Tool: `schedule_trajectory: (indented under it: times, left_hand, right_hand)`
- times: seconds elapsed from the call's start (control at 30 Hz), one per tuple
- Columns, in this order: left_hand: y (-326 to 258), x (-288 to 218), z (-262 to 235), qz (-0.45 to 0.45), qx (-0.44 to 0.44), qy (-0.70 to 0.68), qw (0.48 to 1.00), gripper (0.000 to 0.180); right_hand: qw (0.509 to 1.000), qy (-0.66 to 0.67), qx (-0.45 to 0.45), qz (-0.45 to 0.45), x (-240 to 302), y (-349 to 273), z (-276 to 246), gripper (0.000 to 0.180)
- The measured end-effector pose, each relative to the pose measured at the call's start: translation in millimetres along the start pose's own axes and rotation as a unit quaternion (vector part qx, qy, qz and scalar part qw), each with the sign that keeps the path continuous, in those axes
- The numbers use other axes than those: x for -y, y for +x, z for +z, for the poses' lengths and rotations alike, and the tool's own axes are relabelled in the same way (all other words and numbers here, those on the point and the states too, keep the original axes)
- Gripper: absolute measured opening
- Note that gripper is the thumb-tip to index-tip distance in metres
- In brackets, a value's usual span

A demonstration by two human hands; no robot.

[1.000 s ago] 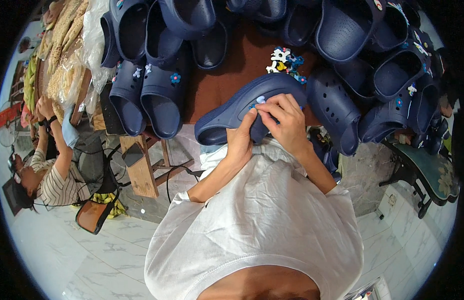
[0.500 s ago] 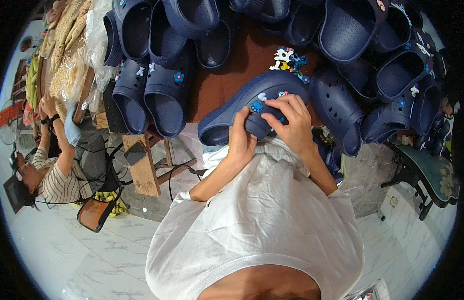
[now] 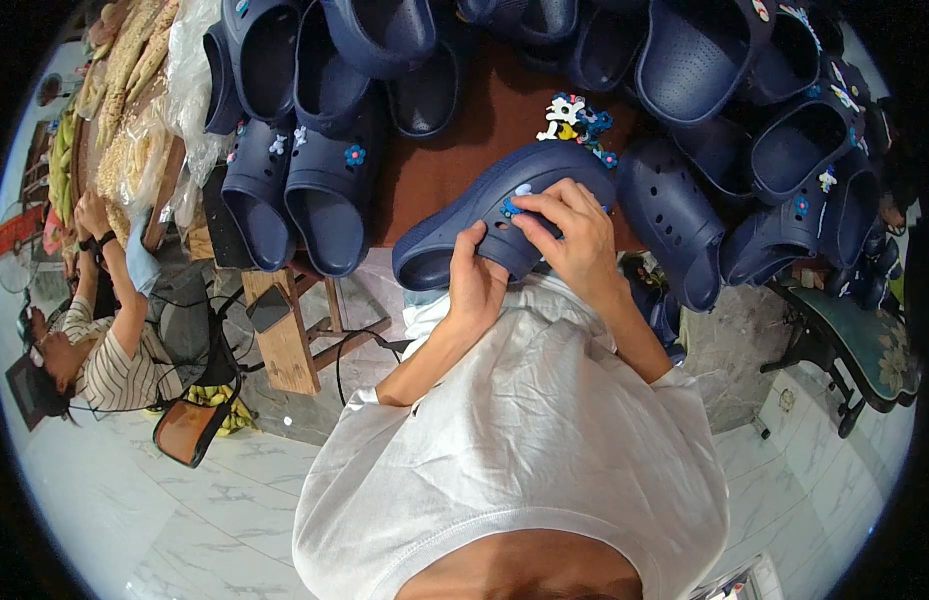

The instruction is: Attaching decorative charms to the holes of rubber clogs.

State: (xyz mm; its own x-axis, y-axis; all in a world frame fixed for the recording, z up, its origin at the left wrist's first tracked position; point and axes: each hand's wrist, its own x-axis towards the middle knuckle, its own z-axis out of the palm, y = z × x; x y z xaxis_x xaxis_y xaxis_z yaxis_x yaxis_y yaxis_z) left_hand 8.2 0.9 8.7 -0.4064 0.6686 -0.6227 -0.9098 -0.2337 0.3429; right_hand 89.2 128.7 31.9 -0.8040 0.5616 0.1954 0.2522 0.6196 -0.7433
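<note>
Navy clog (image 3: 504,215), one, foam, perforated upper: held over the near edge of the brown table (image 3: 454,165), toe toward my left, lying tilted across both my hands.

Changes since a second ago: the clog has swung a little, its toe lower and further left; my right hand has slid from covering the upper to pinching at one spot on it. I take this to mean a charm is being pressed into a hole, though seating cannot be confirmed.

Left to right:
- A seated person in a striped top (image 3: 109,350), arms raised to the table's far left; not my hands.
- Pair of navy clogs with small flower charms (image 3: 304,185), side by side on the table, apart from mine.
- My left hand (image 3: 474,285): closed round the clog's underside and rim, thumb on top.
- Small blue charm (image 3: 511,207) on the upper, a pale one just beside it.
- My right hand (image 3: 574,235): fingertips narrowed onto the blue charm, touching it.
- Loose heap of coloured charms (image 3: 574,120) on the table behind the clog.
- Further navy clogs (image 3: 784,210), piled at right.

Hidden or unclear: the clog's heel lies under my right hand; the charms' shapes are too small to tell; the table's near legs are cut off by my shirt.
</note>
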Motion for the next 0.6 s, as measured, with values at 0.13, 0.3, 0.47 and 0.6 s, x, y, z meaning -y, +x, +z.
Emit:
schedule_trajectory:
  times: [0.13,0.3,0.47,0.6]
  left_hand:
    - [-2.8,-4.8,-1.4,-0.006,-0.006,0.024,1.000,0.036]
    - [-4.1,-11.5,8.4,-0.018,-0.001,0.019,1.000,0.038]
    - [-8.2,-20.9,3.3,-0.008,-0.045,-0.016,0.999,0.041]
    - [-6.2,-24.5,-10.0,0.002,-0.056,-0.037,0.998,0.042]
  right_hand:
    - [1.000,0.001,0.002,-0.011,1.1,0.6,3.8,0.018]
    - [0.998,0.046,-0.035,0.003,-8.4,2.7,-8.6,0.015]
    - [0.988,-0.098,-0.117,0.040,-46.9,10.6,-47.6,0.011]
    - [0.965,-0.245,-0.082,0.040,-88.4,11.3,-49.9,0.013]
